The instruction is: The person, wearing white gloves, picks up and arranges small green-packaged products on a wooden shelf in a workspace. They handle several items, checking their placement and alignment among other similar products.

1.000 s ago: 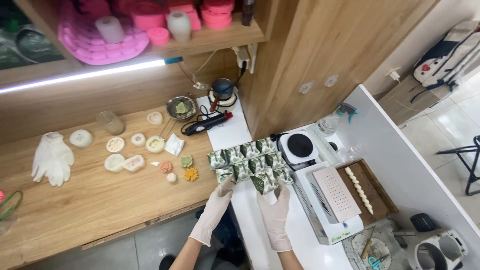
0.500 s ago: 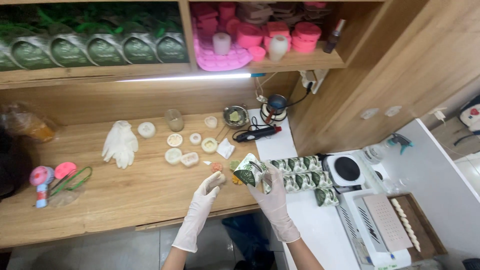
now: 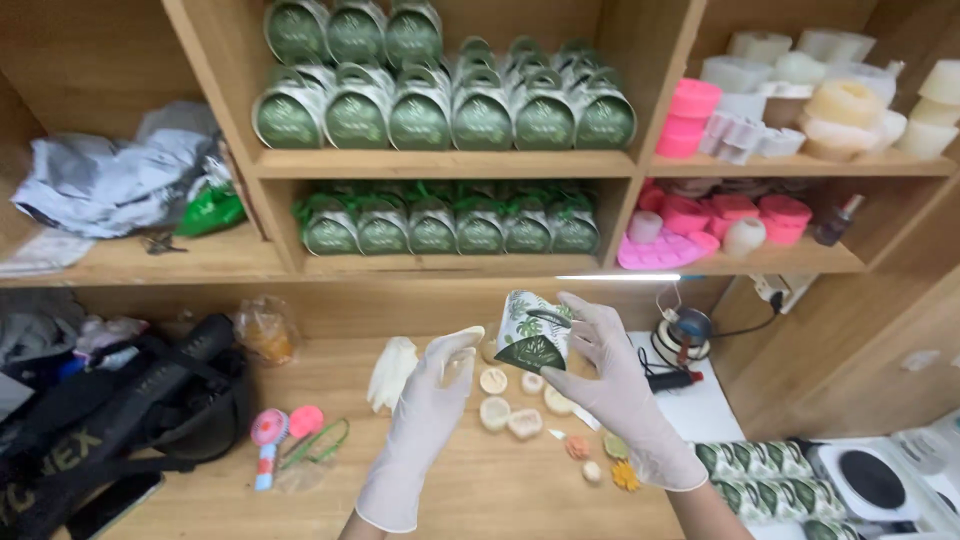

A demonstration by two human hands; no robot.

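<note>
Above wooden counter [image 3: 200, 500], right hand [image 3: 610, 380] holds leaf-patterned box [image 3: 532, 332].

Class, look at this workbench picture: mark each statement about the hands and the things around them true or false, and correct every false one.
1. The right hand holds a small leaf-patterned box. True.
2. The left hand is bare. False: it wears a white glove and holds a small pale piece.
3. A spare pair of white gloves lies on the wooden counter. True.
4. The green packages sit on the floor. False: they fill the shelves.
5. The pink moulds are on the right-hand shelves. True.
</note>
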